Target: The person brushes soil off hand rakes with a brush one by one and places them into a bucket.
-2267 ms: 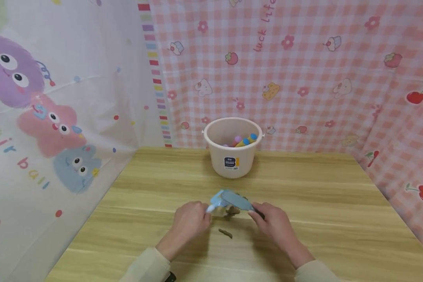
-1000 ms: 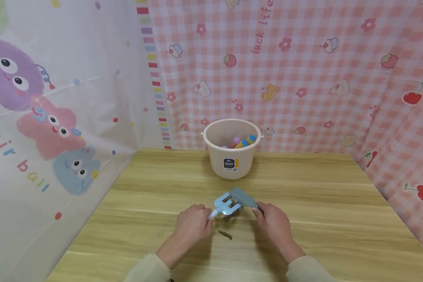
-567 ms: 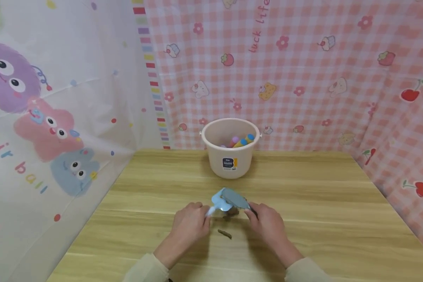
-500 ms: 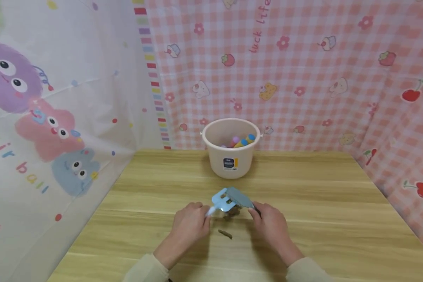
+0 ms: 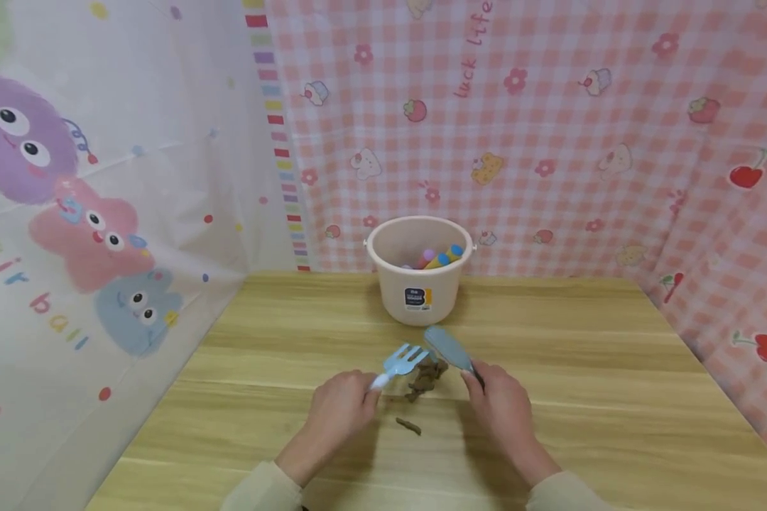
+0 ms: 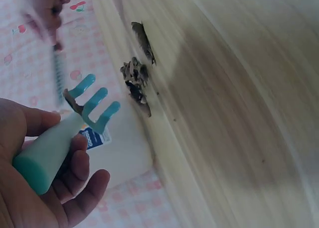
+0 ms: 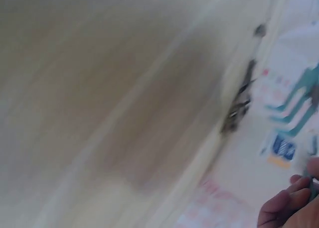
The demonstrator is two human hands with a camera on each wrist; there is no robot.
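Note:
In the head view, my left hand (image 5: 340,410) grips the pale handle of a light-blue toy fork (image 5: 401,362). In the left wrist view a brown bit clings to the base of the fork's tines (image 6: 91,108). My right hand (image 5: 502,406) holds the dark handle of a flat, grey-blue, knife-like tool (image 5: 448,348), blurred in the left wrist view, where its edge looks toothed. The two tools are apart, raised over a clump of brown clay-like pieces (image 5: 426,379). A separate brown strip (image 5: 408,426) lies nearer to me on the table.
A cream bucket (image 5: 418,287) with colourful, blue-ended items (image 5: 444,258) inside stands behind the clump. Wooden tabletop (image 5: 581,355) surrounds it. Patterned cloths (image 5: 550,142) hang behind and at both sides.
The flat tool was across the fork's tines and slid back and forth along them. It has now moved away to the right and forward, exposing the tines and the clump.

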